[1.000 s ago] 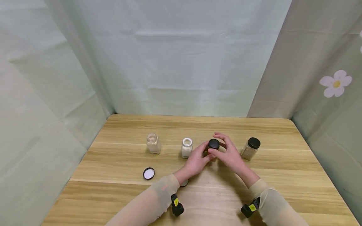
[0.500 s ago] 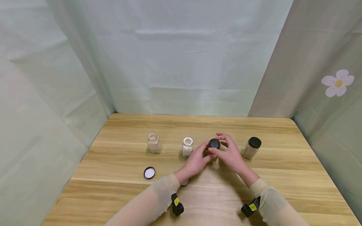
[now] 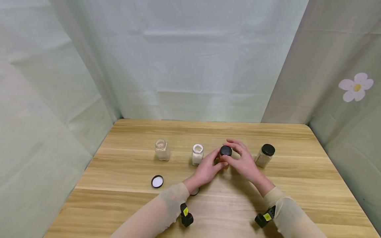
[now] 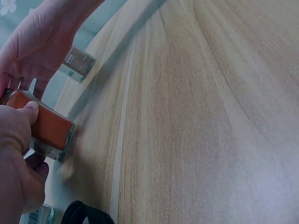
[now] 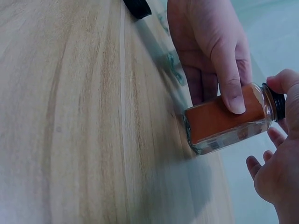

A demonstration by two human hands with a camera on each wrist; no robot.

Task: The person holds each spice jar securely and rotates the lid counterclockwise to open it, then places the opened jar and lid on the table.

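We see the left hand (image 3: 206,168) gripping a reddish jar (image 3: 227,167), while the right hand (image 3: 243,162) holds its black lid (image 3: 226,150). Along the table's (image 3: 309,198) far edge, an open beige jar (image 3: 162,152) stands nearest the left corner, then an open white jar (image 3: 197,158) just beside our left hand. Toward the right edge stands a capped jar (image 3: 263,160). Farther from the far edge, an upturned lid (image 3: 157,181) lies leftward.
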